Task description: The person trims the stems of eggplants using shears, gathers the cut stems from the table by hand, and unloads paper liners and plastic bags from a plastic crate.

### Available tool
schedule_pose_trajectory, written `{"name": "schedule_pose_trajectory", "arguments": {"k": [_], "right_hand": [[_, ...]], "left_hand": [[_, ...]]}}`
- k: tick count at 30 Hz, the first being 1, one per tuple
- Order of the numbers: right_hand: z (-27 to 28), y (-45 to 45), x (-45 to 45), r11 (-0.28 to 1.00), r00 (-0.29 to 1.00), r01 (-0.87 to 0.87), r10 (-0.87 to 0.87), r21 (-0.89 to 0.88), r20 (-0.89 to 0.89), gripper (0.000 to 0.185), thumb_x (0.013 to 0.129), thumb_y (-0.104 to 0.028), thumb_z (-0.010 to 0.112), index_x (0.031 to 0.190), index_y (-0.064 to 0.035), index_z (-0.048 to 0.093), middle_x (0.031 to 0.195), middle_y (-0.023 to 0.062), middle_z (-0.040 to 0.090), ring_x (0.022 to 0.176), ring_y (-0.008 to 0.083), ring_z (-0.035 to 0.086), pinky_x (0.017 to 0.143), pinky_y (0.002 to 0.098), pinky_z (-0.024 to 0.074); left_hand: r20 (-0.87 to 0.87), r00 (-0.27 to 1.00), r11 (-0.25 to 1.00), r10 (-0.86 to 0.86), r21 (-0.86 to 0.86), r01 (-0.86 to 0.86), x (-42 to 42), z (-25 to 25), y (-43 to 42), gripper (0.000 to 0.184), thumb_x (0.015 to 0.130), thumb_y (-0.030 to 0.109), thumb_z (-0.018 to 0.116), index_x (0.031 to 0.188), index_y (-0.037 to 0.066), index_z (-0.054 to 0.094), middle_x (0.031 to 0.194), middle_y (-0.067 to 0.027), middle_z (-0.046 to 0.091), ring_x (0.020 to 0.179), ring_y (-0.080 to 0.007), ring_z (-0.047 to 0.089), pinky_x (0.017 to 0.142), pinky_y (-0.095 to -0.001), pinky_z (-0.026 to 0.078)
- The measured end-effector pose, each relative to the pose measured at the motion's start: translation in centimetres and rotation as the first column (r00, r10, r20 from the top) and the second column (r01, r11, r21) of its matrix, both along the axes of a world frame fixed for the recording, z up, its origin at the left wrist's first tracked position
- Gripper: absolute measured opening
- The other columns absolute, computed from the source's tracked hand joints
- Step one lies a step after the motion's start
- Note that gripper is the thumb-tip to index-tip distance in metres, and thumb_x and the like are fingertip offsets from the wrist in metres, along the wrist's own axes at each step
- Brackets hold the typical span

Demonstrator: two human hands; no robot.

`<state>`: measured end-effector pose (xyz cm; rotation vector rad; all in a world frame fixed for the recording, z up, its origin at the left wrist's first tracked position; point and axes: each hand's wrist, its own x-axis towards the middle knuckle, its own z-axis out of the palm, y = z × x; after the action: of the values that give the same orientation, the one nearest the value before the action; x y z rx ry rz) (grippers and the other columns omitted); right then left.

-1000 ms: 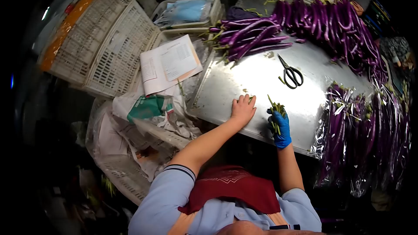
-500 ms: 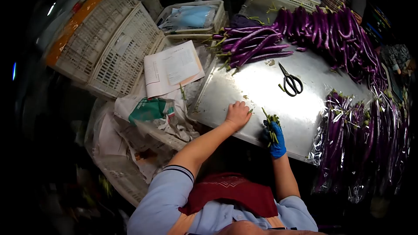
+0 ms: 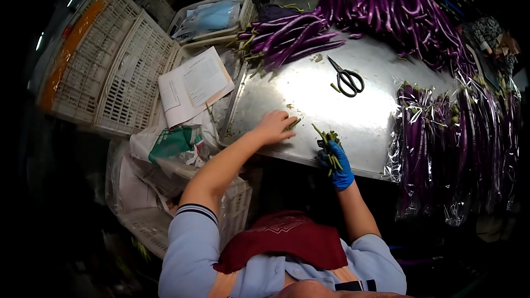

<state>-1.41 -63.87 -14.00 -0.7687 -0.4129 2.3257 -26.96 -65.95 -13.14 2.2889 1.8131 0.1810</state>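
Note:
My bare left hand (image 3: 273, 127) is low over the near left part of the metal table, its fingers curled around a few short green eggplant stems (image 3: 293, 124). My right hand (image 3: 338, 166), in a blue glove, is closed around a bunch of cut eggplant stems (image 3: 329, 149) by the table's front edge. Beyond both hands, black-handled scissors (image 3: 348, 81) lie on the metal table (image 3: 298, 88), a small stem piece beside them. Long purple eggplants (image 3: 301, 38) are piled at the back, their stem ends pointing left.
Bagged eggplants (image 3: 425, 149) hang over the table's right side. More loose eggplants (image 3: 386, 14) line the back. At left are papers (image 3: 196, 85), upright white crates (image 3: 135, 72), a crate with a blue packet (image 3: 215, 16) and a lined basket (image 3: 149, 209). Part of another person shows at far right.
The view has shifted, so the table and its contents appear further left and higher. More green stems now show at my left fingertips. My right hand still grips its bunch.

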Motion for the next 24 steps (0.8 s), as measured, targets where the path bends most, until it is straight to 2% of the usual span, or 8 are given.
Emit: {"name": "schedule_pose_trajectory", "arguments": {"k": [2, 8, 14, 17, 19, 21, 23, 24], "right_hand": [[-0.1, -0.3, 0.0, 1.0, 1.0, -0.015, 0.015, -0.006, -0.024, 0.026, 0.087, -0.02, 0.052, 0.11, -0.0079, 0.048, 0.093, 0.0086, 0.059, 0.056, 0.01, 0.049, 0.042, 0.0199, 0.0397], [0.2, -0.9, -0.1, 0.998, 0.997, -0.052, 0.051, -0.017, -0.051, 0.028, 0.088, -0.02, 0.051, 0.113, -0.0088, 0.047, 0.096, 0.0095, 0.058, 0.06, 0.0111, 0.05, 0.043, 0.0198, 0.0403], [0.3, -1.6, -0.2, 0.998, 0.993, -0.054, 0.05, -0.041, -0.105, 0.028, 0.087, -0.02, 0.052, 0.112, -0.0078, 0.047, 0.095, 0.009, 0.058, 0.059, 0.0126, 0.049, 0.042, 0.0214, 0.039], [-0.5, -2.3, 0.0, 0.994, 0.987, -0.078, 0.065, -0.083, -0.148, 0.025, 0.087, -0.019, 0.052, 0.109, -0.008, 0.048, 0.092, 0.0077, 0.058, 0.059, 0.0126, 0.049, 0.041, 0.0217, 0.038], [-1.2, -2.8, 0.1, 0.984, 0.976, -0.12, 0.093, -0.13, -0.199, 0.023, 0.087, -0.019, 0.053, 0.107, -0.0084, 0.049, 0.09, 0.0068, 0.058, 0.058, 0.0124, 0.048, 0.041, 0.0217, 0.0374], [-0.9, -3.8, -0.2, 0.986, 0.978, -0.098, 0.071, -0.132, -0.194, 0.022, 0.087, -0.019, 0.053, 0.106, -0.0085, 0.05, 0.088, 0.0061, 0.057, 0.057, 0.0125, 0.048, 0.041, 0.0219, 0.0371], [0.0, -4.7, -0.7, 0.987, 0.981, -0.087, 0.061, -0.139, -0.186, 0.022, 0.087, -0.02, 0.053, 0.105, -0.0086, 0.05, 0.085, 0.0057, 0.057, 0.056, 0.0125, 0.047, 0.04, 0.0221, 0.0366], [0.6, -5.3, -1.0, 0.985, 0.982, -0.093, 0.066, -0.147, -0.178, 0.022, 0.087, -0.021, 0.052, 0.105, -0.0087, 0.05, 0.083, 0.0058, 0.056, 0.055, 0.0125, 0.047, 0.04, 0.0223, 0.0364]], "left_hand": [[-0.186, 0.973, 0.99, -0.141, -0.017, 0.14, -0.4, 0.3, -0.8, 0.059, 0.081, 0.049, 0.05, 0.132, 0.021, 0.038, 0.117, -0.0096, 0.046, 0.108, -0.0245, 0.042, 0.086, -0.0416, 0.031], [-0.197, 0.979, 0.995, -0.046, 0.082, 0.064, -0.8, -2.9, 0.2, 0.036, 0.081, 0.032, 0.052, 0.115, 0.019, 0.05, 0.1, -0.0073, 0.051, 0.099, -0.0254, 0.049, 0.08, -0.0404, 0.036], [-0.089, 0.987, 0.982, 0.136, 0.142, -0.122, -0.9, -5.0, 1.6, 0.025, 0.081, 0.019, 0.05, 0.105, 0.013, 0.053, 0.08, -0.0109, 0.054, 0.075, -0.0302, 0.056, 0.06, -0.0395, 0.045], [0.266, 0.908, 0.893, 0.324, 0.232, -0.387, -2.2, -6.6, 3.3, 0.021, 0.08, 0.014, 0.05, 0.1, 0.009, 0.055, 0.072, -0.0082, 0.053, 0.068, -0.0257, 0.056, 0.056, -0.0359, 0.045], [0.545, 0.683, 0.838, 0.486, -0.069, -0.541, -3.4, -5.5, 3.6, 0.019, 0.079, 0.012, 0.051, 0.097, 0.006, 0.056, 0.068, -0.0048, 0.051, 0.06, -0.0195, 0.053, 0.051, -0.032, 0.042], [0.731, 0.341, 0.758, 0.591, -0.359, -0.544, -4.7, -3.6, 2.5, 0.017, 0.08, 0.011, 0.052, 0.095, 0.005, 0.056, 0.067, -0.0017, 0.049, 0.053, -0.0139, 0.048, 0.047, -0.0278, 0.039], [0.796, -0.073, 0.706, 0.601, -0.571, -0.419, -5.5, 0.0, 0.5, 0.017, 0.08, 0.01, 0.053, 0.096, 0.004, 0.056, 0.067, 0.0012, 0.047, 0.049, -0.0088, 0.043, 0.044, -0.0234, 0.035], [0.779, -0.181, 0.668, 0.601, -0.613, -0.421, -4.9, 3.5, -1.0, 0.016, 0.081, 0.011, 0.054, 0.096, 0.005, 0.055, 0.067, 0.0002, 0.049, 0.048, -0.0069, 0.041, 0.042, -0.0204, 0.033]]}}
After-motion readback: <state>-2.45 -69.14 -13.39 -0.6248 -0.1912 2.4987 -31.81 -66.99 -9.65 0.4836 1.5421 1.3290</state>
